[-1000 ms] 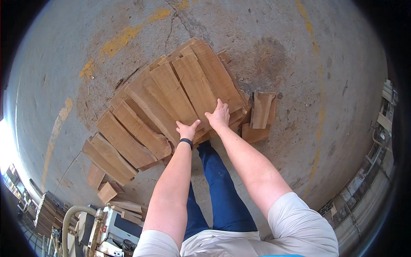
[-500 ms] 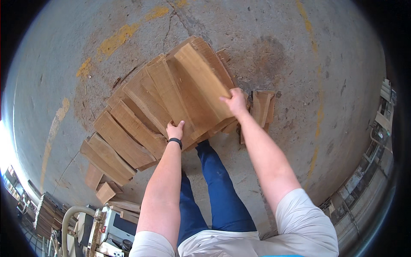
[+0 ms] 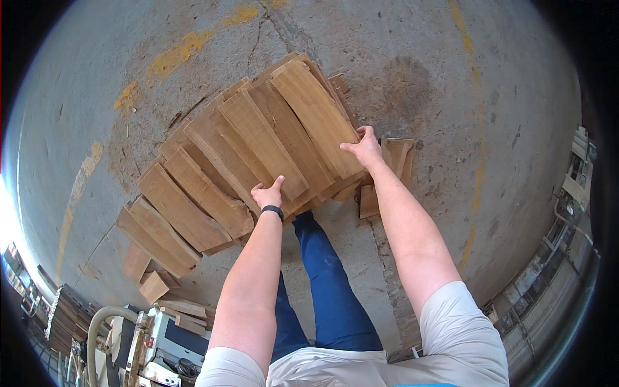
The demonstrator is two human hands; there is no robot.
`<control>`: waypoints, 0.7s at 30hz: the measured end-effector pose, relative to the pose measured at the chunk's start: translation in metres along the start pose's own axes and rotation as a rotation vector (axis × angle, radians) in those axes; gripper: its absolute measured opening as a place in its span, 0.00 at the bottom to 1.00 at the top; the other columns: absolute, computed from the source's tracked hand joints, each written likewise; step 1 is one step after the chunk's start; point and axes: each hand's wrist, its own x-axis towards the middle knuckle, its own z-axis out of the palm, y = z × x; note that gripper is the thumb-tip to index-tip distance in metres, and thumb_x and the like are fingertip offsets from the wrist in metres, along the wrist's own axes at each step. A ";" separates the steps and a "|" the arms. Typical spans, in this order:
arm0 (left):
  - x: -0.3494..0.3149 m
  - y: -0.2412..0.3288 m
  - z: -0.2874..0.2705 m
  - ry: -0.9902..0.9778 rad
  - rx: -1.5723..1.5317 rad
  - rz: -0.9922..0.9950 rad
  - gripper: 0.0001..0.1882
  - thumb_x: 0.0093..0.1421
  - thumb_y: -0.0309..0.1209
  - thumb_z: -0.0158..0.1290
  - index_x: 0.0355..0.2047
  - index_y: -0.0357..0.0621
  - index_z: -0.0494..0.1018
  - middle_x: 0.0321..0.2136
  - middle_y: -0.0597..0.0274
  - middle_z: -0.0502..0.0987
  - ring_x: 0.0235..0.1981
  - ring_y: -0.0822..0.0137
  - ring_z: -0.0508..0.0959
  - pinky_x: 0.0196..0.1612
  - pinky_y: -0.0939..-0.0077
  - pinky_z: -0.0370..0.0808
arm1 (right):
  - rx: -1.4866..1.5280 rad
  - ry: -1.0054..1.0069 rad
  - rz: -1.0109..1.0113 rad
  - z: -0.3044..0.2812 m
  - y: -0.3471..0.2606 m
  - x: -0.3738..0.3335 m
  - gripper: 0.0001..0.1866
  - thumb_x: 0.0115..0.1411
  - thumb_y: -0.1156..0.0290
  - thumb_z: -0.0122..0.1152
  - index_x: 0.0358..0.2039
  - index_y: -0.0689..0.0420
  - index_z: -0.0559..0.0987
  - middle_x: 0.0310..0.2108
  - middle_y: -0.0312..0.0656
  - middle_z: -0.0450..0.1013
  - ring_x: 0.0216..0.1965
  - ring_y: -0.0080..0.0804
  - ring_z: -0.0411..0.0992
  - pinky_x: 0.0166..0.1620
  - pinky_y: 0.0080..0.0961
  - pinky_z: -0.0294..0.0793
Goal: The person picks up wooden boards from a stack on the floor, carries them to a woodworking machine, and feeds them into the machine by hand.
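Several brown wooden boards lie side by side, overlapping in a fanned row on the floor before my legs. My right hand (image 3: 364, 149) is at the near right corner of the rightmost board (image 3: 317, 119), thumb on its upper face and fingers over its outer edge. This board lies flat on the ones beneath. My left hand (image 3: 268, 193) is closed at the near end of a board in the middle (image 3: 264, 145), its thumb pointing up along the wood; the curled fingertips are partly hidden. This board rests over its neighbours at a slant.
Short wood offcuts (image 3: 369, 201) lie right of the row; more pieces (image 3: 155, 286) lie at the lower left. A machine with a hose (image 3: 106, 314) stands at the lower left. Concrete floor (image 3: 438, 84) with worn yellow lines surrounds the boards. Racks (image 3: 561, 226) line the right side.
The rightmost board has gone from tilted to flat and shifted right with my right hand. My left hand has moved slightly right, and the middle board's near end has shifted right.
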 end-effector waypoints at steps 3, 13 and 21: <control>-0.025 0.013 0.013 -0.022 -0.026 0.003 0.52 0.42 0.44 0.75 0.61 0.34 0.61 0.57 0.41 0.71 0.58 0.49 0.72 0.62 0.61 0.69 | 0.081 -0.151 -0.051 0.002 0.033 0.016 0.46 0.41 0.55 0.82 0.58 0.61 0.70 0.54 0.52 0.74 0.56 0.45 0.73 0.59 0.35 0.70; -0.073 0.059 -0.026 -0.277 -0.438 0.143 0.33 0.49 0.28 0.71 0.53 0.31 0.69 0.46 0.52 0.80 0.45 0.58 0.80 0.51 0.65 0.77 | -0.034 -0.089 -0.098 0.014 -0.010 -0.036 0.37 0.51 0.53 0.74 0.55 0.62 0.72 0.50 0.54 0.76 0.54 0.50 0.74 0.56 0.41 0.72; -0.103 0.107 -0.129 0.022 0.268 0.713 0.19 0.52 0.37 0.64 0.37 0.35 0.74 0.35 0.43 0.78 0.40 0.43 0.78 0.45 0.57 0.75 | -0.233 0.209 -0.259 -0.012 0.029 -0.137 0.22 0.52 0.71 0.67 0.47 0.59 0.72 0.47 0.51 0.73 0.51 0.54 0.70 0.52 0.46 0.71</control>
